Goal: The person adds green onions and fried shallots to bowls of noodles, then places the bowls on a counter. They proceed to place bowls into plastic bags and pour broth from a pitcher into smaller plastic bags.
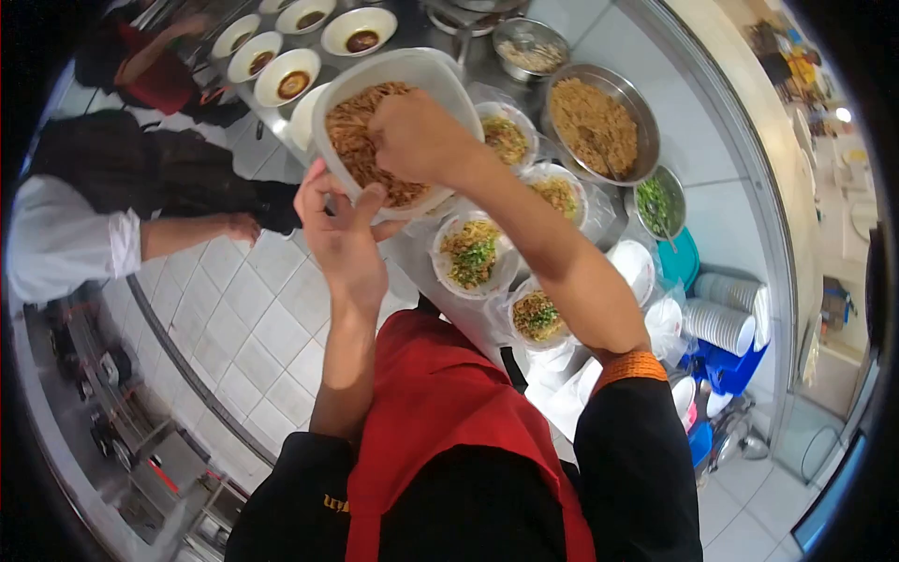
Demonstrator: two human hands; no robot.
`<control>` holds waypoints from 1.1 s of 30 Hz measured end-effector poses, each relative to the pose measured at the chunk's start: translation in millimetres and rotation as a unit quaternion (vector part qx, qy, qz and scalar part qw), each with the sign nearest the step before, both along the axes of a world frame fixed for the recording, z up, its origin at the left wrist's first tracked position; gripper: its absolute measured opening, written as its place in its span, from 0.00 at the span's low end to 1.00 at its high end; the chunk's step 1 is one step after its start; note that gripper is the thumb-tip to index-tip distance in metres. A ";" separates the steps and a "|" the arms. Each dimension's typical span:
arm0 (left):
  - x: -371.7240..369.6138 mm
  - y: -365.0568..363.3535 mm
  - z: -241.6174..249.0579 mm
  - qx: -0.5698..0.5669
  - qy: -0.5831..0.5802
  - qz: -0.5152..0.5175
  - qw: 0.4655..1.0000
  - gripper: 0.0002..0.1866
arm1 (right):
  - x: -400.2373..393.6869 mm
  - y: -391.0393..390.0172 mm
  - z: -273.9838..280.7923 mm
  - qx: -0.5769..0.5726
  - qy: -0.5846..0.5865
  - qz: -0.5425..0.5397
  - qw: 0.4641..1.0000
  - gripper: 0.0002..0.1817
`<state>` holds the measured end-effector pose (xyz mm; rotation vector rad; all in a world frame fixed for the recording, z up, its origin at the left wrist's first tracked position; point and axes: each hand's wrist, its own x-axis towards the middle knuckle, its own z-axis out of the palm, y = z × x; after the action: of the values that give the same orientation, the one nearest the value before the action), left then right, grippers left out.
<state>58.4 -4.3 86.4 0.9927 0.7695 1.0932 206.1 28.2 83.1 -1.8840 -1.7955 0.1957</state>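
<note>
My left hand (pixel 339 225) grips the near rim of a large white tub (pixel 426 70) filled with brown fried noodles (pixel 361 140) and holds it tilted above the counter. My right hand (pixel 417 136) reaches into the tub, its fingers closed down on the noodles. Below the tub stand several small plastic-lined bowls of noodles topped with chopped greens (pixel 471 253), in a row along the steel counter.
A steel bowl of fried rice (pixel 599 122), a smaller steel bowl (pixel 529 47) and a bowl of chopped greens (pixel 655 204) sit at the right. White bowls of dark sauce (pixel 290 80) stand at the far end. Stacked white bowls (pixel 721 323) lie right. Another person's arm (pixel 178 234) is at the left.
</note>
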 end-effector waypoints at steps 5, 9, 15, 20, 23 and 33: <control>-13.5 1.8 -8.3 -0.007 0.013 0.051 0.999 0.11 | 6.7 1.4 6.2 -0.198 0.349 0.051 0.914 0.09; -24.9 8.1 -11.1 -0.048 -0.022 0.059 0.997 0.09 | 9.5 -4.4 23.7 -0.205 0.433 0.010 0.878 0.07; -39.0 18.8 -17.0 -0.065 -0.047 0.093 0.992 0.10 | 23.7 -21.1 45.8 -0.192 0.449 -0.006 0.873 0.07; -54.0 27.5 -13.1 -0.077 -0.033 0.144 0.986 0.14 | 44.1 -43.2 9.2 -0.142 0.402 -0.043 0.904 0.06; -59.6 31.0 -16.6 -0.057 -0.015 0.160 0.985 0.15 | 43.0 -56.3 -66.7 -0.042 0.186 -0.102 0.976 0.04; -84.1 -26.0 -4.1 -0.035 0.096 0.110 0.989 0.12 | -28.0 -99.6 17.0 0.092 0.261 -0.041 0.960 0.08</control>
<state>-25.7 -30.2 82.3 0.9797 1.0873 1.1606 178.1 -71.4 100.1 -1.5839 -1.3279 0.4353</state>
